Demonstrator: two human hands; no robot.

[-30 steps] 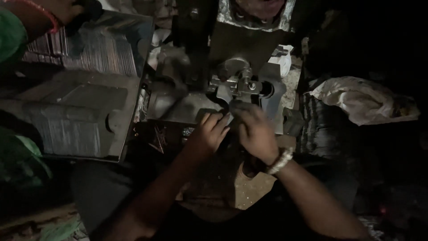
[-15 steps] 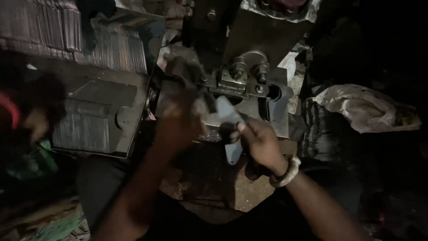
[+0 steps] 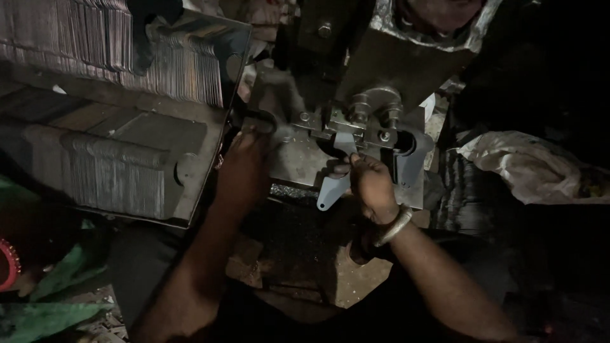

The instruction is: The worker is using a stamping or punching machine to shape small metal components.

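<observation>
A grey metal press machine [image 3: 394,70] stands in front of me in dim light. My right hand [image 3: 370,184], with a silver bangle on the wrist, pinches a flat pale metal blank [image 3: 333,184] that hangs under the machine's die fitting [image 3: 362,124]. My left hand [image 3: 244,168] reaches up to the left side of the machine, its fingers wrapped around a dark handle or lever [image 3: 257,121]. How firmly it grips is hard to tell in the dark.
A metal tray [image 3: 127,159] at the left holds rows of stacked thin metal pieces, with more rows [image 3: 95,44] behind it. A crumpled white sack [image 3: 527,165] lies at the right. Another person's arm with a red bangle [image 3: 9,263] shows at the lower left.
My left hand moved from the middle up and left to the lever. My right hand now holds the blank under the die. The view shifted closer to the machine.
</observation>
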